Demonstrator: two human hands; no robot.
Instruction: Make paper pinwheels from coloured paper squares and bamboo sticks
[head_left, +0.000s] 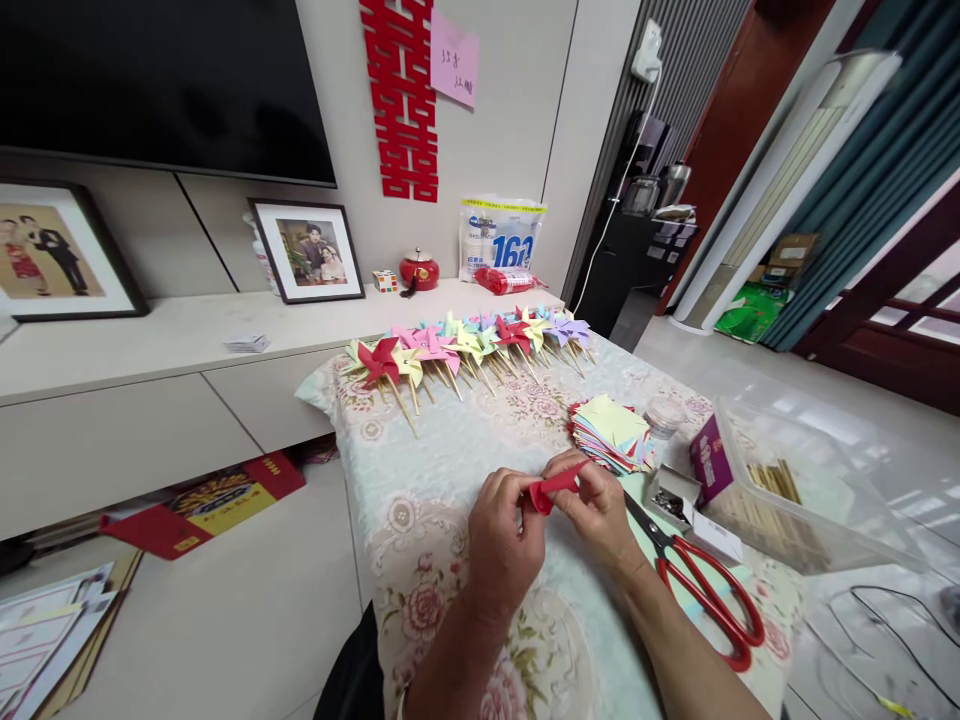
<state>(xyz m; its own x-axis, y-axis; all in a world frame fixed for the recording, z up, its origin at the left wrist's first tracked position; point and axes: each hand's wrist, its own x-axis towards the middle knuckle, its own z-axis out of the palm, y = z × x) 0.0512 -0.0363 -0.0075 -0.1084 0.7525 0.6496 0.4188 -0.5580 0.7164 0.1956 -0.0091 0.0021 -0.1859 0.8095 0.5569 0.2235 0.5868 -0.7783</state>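
A red piece of paper [561,482], partly curled, is pinched between my two hands above the flowered tablecloth. My left hand [508,530] grips its left end with closed fingers. On the other side my right hand [589,503] holds it between thumb and fingers. Just beyond my right hand lies a stack of coloured paper squares [611,432], pale yellow on top. Scissors with red handles [709,590] rest to the right of my right forearm. Finished paper pinwheels [427,345] on wooden sticks lie in rows along the far side of the table.
A small open box [673,495] with tiny dark pieces sits beside a clear plastic bin [810,500] holding wooden sticks. A round clear container [664,415] stands behind. Beyond the table runs a white cabinet [172,340] with framed photos.
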